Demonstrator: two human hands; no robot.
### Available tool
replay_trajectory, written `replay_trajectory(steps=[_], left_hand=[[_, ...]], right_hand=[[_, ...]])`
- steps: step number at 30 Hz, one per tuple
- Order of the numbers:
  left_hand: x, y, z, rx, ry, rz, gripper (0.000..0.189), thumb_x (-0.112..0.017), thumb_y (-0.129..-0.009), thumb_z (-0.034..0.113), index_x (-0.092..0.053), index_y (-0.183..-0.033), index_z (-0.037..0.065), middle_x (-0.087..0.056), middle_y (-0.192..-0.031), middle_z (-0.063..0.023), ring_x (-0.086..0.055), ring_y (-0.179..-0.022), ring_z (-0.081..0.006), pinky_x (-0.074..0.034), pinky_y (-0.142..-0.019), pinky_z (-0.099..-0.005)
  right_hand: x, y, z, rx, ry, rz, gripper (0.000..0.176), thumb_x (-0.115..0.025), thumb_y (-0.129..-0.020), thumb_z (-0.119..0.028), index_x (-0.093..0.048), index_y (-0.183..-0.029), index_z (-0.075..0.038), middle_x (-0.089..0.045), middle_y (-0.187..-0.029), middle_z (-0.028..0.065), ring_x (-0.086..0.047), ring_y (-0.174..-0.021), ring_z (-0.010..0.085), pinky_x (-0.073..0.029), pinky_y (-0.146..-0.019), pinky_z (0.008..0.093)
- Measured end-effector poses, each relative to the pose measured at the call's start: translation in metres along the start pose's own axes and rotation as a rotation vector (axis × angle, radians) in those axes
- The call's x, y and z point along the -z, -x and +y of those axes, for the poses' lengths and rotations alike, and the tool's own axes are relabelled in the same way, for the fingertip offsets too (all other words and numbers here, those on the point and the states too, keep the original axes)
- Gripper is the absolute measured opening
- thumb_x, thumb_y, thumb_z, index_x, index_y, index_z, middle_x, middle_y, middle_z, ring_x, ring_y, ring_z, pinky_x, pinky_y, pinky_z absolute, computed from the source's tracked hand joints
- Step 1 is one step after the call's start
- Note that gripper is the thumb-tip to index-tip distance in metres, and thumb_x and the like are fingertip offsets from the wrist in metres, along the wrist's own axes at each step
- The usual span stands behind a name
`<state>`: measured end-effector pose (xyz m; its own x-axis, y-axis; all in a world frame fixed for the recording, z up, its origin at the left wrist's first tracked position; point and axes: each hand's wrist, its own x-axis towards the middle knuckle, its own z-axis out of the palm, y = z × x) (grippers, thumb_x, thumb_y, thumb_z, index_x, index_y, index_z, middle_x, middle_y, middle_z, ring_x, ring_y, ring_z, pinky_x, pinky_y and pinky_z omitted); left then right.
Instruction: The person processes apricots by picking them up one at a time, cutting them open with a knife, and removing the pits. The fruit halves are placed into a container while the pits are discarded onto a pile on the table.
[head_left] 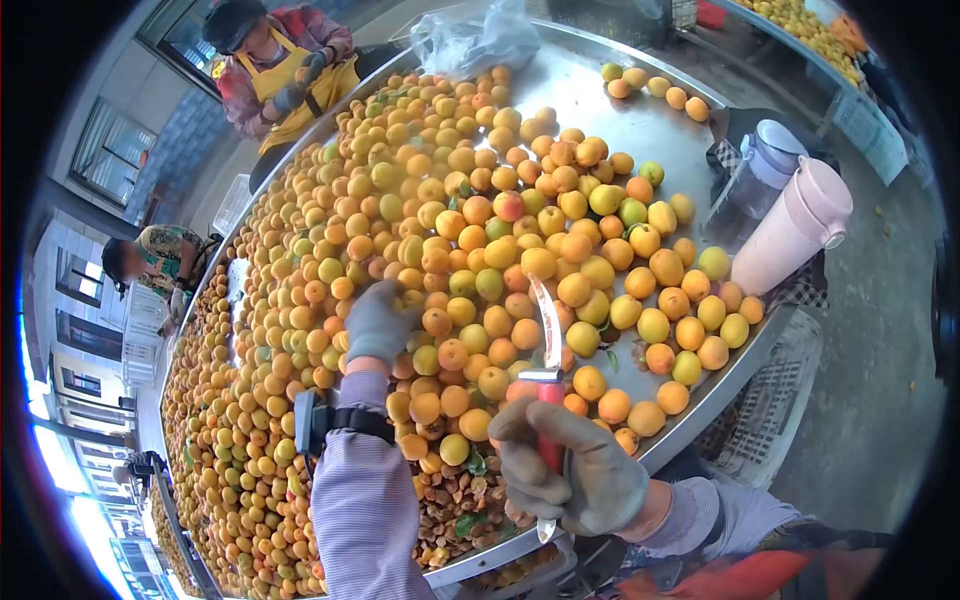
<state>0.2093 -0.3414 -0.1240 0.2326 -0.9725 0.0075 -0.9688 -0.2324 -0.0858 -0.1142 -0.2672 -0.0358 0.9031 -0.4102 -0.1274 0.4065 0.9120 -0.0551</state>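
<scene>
**Curved knife (545,376) up in the right hand (580,470), left hand (383,322) down among the apricots (453,353)!**

Held by the red handle (551,456), tight in the curled, grey-gloved fingers of the right hand. Pointing up and away from that fist with a curved blade (549,320), right over the fruit. Marked along the steel with orange-red lettering, too small to read.

Across now to the left hand: gloved in grey, bent at the fingers, down on the heap and touching apricots. Cannot tell about a grip on any single one, with the fingertips partly hidden.

Yellow, orange and greenish fruit packed all around that hand, spreading far ahead and to the left. Thinner to the right, just past the knife, over bare metal table (580,80).

Nearer the body, between the two forearms, a pile of brown pits (455,515). Strapped on at the left wrist, a dark band (360,423) with a boxy device (308,423).

Well out beyond the right hand, a pink flask (795,225), close beside a clear bottle (755,170); lower down, past the table edge, a pale plastic crate (775,400). Far ahead of both hands, a crumpled plastic bag (475,40). Off past the left hand, across the table, a person in a yellow apron (285,80).
</scene>
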Motion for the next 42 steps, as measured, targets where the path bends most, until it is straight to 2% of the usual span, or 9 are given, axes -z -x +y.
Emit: replay_trajectory(steps=[1, 5, 6, 8, 11, 19, 26, 33, 42], left_hand=[[0.043, 0.015, 0.031, 0.391, 0.600, 0.015, 0.029, -0.070, -0.075, 0.025, -0.065, -0.100, 0.011, -0.068, -0.086, -0.0094, -0.065, -0.076, -0.0207, -0.052, -0.072, -0.0320], [0.063, 0.015, 0.043, 0.218, 1.008, 0.071, 0.039, -0.074, -0.072, 0.027, -0.063, -0.103, 0.006, -0.067, -0.083, -0.0080, -0.063, -0.071, -0.0161, -0.051, -0.069, -0.0289], [0.072, 0.013, 0.054, 0.215, 1.007, 0.069, 0.039, -0.074, -0.072, 0.027, -0.063, -0.103, 0.006, -0.067, -0.083, -0.0080, -0.063, -0.071, -0.0161, -0.051, -0.069, -0.0289], [0.092, 0.013, 0.083, -0.101, 0.691, 0.023, 0.039, -0.073, -0.072, 0.027, -0.063, -0.104, 0.007, -0.067, -0.085, -0.0084, -0.064, -0.075, -0.0194, -0.051, -0.071, -0.0303], [0.082, 0.008, 0.115, -0.107, 0.500, -0.219, 0.044, -0.071, -0.072, 0.028, -0.063, -0.110, 0.006, -0.065, -0.100, -0.0110, -0.063, -0.091, -0.0227, -0.049, -0.081, -0.0332], [0.106, -0.004, 0.130, -0.123, 0.265, -0.419, 0.048, -0.070, -0.074, 0.030, -0.062, -0.116, 0.010, -0.065, -0.104, -0.0135, -0.063, -0.093, -0.0258, -0.048, -0.082, -0.0353], [0.097, -0.010, 0.112, -0.091, 0.666, -0.617, 0.054, -0.075, -0.075, 0.028, -0.057, -0.120, 0.003, -0.062, -0.105, -0.0069, -0.058, -0.094, -0.0163, -0.047, -0.083, -0.0301], [0.079, 0.003, 0.126, -0.098, 0.962, -0.721, 0.044, -0.076, -0.076, 0.029, -0.064, -0.108, 0.000, -0.067, -0.100, -0.0097, -0.061, -0.094, -0.0184, -0.047, -0.084, -0.0298], [0.056, 0.015, 0.116, -0.103, 1.121, -0.487, 0.041, -0.076, -0.076, 0.029, -0.065, -0.104, 0.000, -0.067, -0.090, -0.0074, -0.061, -0.083, -0.0139, -0.050, -0.074, -0.0269]], right_hand=[[-0.001, 0.001, -0.003, 0.018, 0.001, -0.012, 0.035, -0.033, -0.101, -0.032, -0.055, -0.112, -0.006, -0.040, -0.066, -0.0004, -0.029, -0.044, 0.0062, -0.029, -0.042, 0.0214], [-0.001, 0.001, -0.002, 0.094, 0.101, -0.057, 0.035, -0.034, -0.100, -0.033, -0.055, -0.111, -0.007, -0.037, -0.062, -0.0013, -0.027, -0.043, 0.0056, -0.027, -0.041, 0.0208], [-0.003, 0.001, -0.002, 0.097, 0.099, -0.057, 0.035, -0.034, -0.100, -0.033, -0.055, -0.111, -0.007, -0.037, -0.062, -0.0013, -0.027, -0.043, 0.0056, -0.027, -0.041, 0.0208], [-0.006, 0.002, -0.004, 0.078, 0.001, 0.099, 0.034, -0.035, -0.100, -0.033, -0.055, -0.111, -0.007, -0.036, -0.062, -0.0015, -0.027, -0.043, 0.0053, -0.026, -0.041, 0.0204], [0.000, 0.004, -0.004, 0.117, -0.055, 0.016, 0.034, -0.035, -0.100, -0.032, -0.056, -0.111, -0.007, -0.035, -0.062, -0.0018, -0.026, -0.043, 0.0053, -0.026, -0.041, 0.0201], [-0.012, 0.005, -0.008, 0.105, -0.019, 0.116, 0.035, -0.035, -0.100, -0.033, -0.055, -0.111, -0.007, -0.035, -0.063, -0.0018, -0.027, -0.044, 0.0060, -0.028, -0.040, 0.0208], [-0.005, 0.000, -0.005, 0.080, -0.071, -0.140, 0.036, -0.037, -0.099, -0.035, -0.056, -0.110, -0.007, -0.036, -0.059, -0.0009, -0.029, -0.042, 0.0068, -0.030, -0.040, 0.0218], [-0.001, 0.002, -0.003, 0.109, -0.019, -0.082, 0.035, -0.039, -0.098, -0.036, -0.056, -0.108, -0.008, -0.036, -0.058, -0.0013, -0.029, -0.042, 0.0074, -0.029, -0.040, 0.0227], [-0.004, -0.001, -0.001, 0.132, 0.037, -0.071, 0.034, -0.040, -0.098, -0.036, -0.056, -0.107, -0.007, -0.041, -0.065, -0.0006, -0.033, -0.047, 0.0065, -0.029, -0.041, 0.0218]])
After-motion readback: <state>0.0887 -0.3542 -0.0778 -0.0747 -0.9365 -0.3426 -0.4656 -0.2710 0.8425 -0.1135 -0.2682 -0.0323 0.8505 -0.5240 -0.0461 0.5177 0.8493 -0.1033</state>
